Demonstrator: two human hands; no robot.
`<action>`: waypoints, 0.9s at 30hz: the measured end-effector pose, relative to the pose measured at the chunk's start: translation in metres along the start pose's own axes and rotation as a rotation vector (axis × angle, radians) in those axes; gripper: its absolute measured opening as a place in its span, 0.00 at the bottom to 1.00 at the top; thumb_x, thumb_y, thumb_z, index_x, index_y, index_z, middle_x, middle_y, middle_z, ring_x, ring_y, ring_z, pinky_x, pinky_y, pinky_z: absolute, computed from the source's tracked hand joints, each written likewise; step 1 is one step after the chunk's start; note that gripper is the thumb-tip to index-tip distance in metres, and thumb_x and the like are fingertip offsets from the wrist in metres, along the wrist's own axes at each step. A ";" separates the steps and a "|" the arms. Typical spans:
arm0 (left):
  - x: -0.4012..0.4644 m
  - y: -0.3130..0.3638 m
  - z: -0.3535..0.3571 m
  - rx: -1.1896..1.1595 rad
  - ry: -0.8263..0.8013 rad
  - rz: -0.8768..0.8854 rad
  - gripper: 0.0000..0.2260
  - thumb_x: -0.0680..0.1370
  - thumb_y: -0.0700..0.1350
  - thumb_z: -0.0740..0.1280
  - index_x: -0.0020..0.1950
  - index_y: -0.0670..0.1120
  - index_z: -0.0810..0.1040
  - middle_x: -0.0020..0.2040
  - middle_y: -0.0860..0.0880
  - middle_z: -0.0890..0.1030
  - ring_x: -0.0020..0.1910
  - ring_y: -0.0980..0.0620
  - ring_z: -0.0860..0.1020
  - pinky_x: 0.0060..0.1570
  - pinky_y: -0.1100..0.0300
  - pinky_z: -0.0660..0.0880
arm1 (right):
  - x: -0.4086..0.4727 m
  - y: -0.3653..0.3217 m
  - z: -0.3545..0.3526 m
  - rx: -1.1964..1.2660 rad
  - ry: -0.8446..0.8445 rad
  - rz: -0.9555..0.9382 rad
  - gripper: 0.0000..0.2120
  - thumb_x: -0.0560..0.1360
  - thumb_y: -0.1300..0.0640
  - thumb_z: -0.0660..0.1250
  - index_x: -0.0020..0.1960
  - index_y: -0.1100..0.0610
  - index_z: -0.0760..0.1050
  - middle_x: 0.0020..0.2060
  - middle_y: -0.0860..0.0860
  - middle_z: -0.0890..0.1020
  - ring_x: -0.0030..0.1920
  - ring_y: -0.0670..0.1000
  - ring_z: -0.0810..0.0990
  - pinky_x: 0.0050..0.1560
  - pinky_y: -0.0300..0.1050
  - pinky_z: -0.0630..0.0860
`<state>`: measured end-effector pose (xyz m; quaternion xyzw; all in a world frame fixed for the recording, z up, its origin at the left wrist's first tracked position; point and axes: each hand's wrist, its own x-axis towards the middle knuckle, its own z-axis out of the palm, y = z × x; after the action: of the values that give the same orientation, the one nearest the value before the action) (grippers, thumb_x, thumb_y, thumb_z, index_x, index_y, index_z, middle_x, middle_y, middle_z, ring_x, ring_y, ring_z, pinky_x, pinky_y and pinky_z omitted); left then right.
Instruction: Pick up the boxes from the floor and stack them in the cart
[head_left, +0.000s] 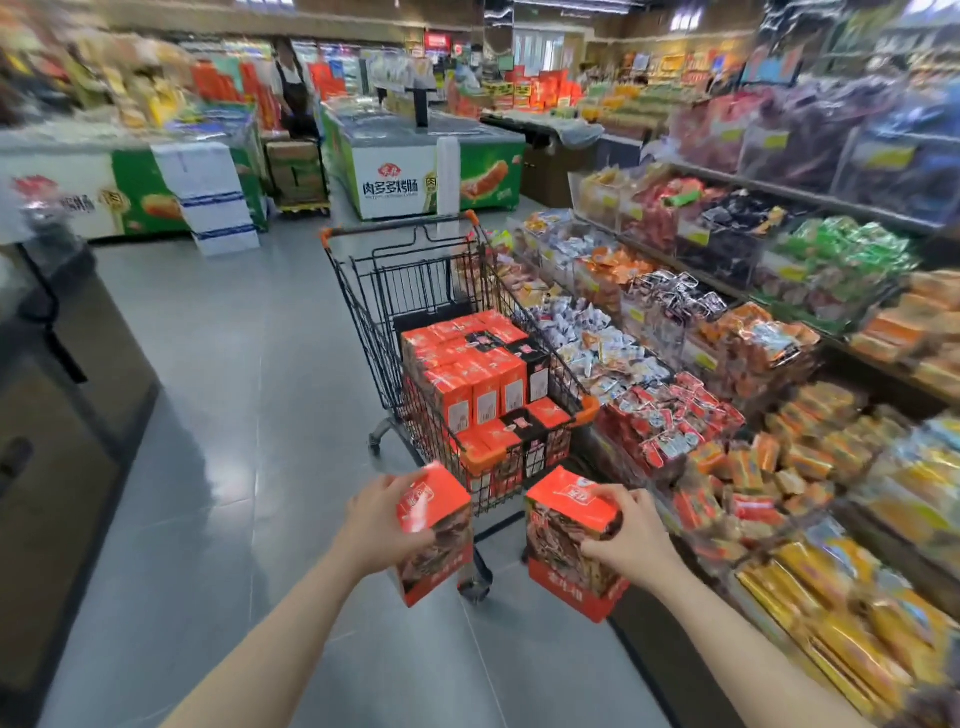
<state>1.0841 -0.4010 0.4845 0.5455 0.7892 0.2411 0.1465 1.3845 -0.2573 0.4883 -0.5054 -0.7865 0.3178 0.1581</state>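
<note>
We see the cart, a black wire shopping cart with orange corner caps, standing on the grey tiled floor of a shop aisle. Its basket holds stacked boxes, orange and black. The rear stack rises higher than the front rows, which sit lower against the near wall of the basket.

Our left hand grips the left box with thumb and fingers curled round its upper end. Our right hand grips the right box in the same manner, from its right side. Both boxes are held off the floor, just in front of the near end of the cart and below its rim. The two boxes are near each other but apart.

To the right of the cart, tiered shelves carry open bins of wrapped snack packets. Beyond the cart stands a chest freezer with green and white panels. A stack of white cartons stands at the left. A person in a dark apron stands in the background.
</note>
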 end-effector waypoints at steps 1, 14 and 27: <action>0.017 0.003 0.000 -0.003 0.003 -0.001 0.38 0.60 0.62 0.65 0.71 0.60 0.64 0.55 0.53 0.73 0.55 0.51 0.72 0.57 0.52 0.70 | 0.017 0.002 -0.004 -0.002 -0.001 0.003 0.31 0.63 0.49 0.74 0.63 0.43 0.66 0.53 0.49 0.65 0.46 0.43 0.72 0.38 0.32 0.68; 0.250 0.008 0.020 -0.041 -0.041 0.095 0.37 0.62 0.62 0.65 0.71 0.61 0.63 0.56 0.52 0.70 0.57 0.52 0.69 0.56 0.53 0.72 | 0.202 0.011 -0.016 0.034 0.081 0.073 0.31 0.63 0.52 0.75 0.63 0.44 0.67 0.54 0.49 0.65 0.44 0.43 0.74 0.41 0.36 0.74; 0.403 0.002 0.076 -0.022 -0.135 0.096 0.36 0.65 0.60 0.67 0.73 0.57 0.62 0.58 0.52 0.70 0.56 0.55 0.67 0.54 0.56 0.70 | 0.344 0.001 -0.023 0.053 0.188 0.134 0.31 0.64 0.52 0.75 0.65 0.45 0.69 0.56 0.48 0.65 0.54 0.47 0.69 0.51 0.38 0.65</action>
<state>0.9770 -0.0078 0.4346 0.5960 0.7478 0.2191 0.1938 1.2474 0.0587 0.4796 -0.5799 -0.7241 0.2995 0.2228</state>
